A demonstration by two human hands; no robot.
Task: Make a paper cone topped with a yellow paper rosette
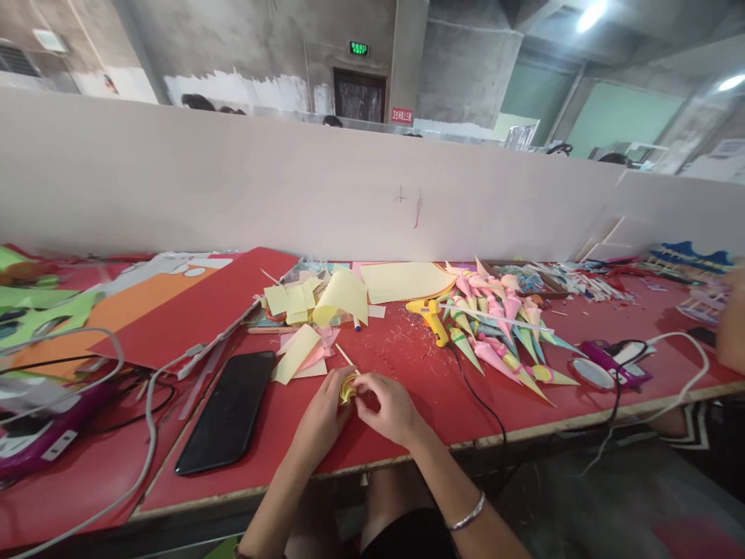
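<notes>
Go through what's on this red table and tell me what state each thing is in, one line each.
left hand: pinching the yellow paper coil
right hand: pinching the same coil
yellow paper coil: rolled up, held
phone: screen dark, lying flat
glue gun: on its side, unheld
paper cones: rolled, heaped

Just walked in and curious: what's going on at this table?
A person holds a small yellow paper roll between the left hand and right hand over the red table. A phone lies to the left; a glue gun, paper cones and yellow scraps lie beyond.
</notes>
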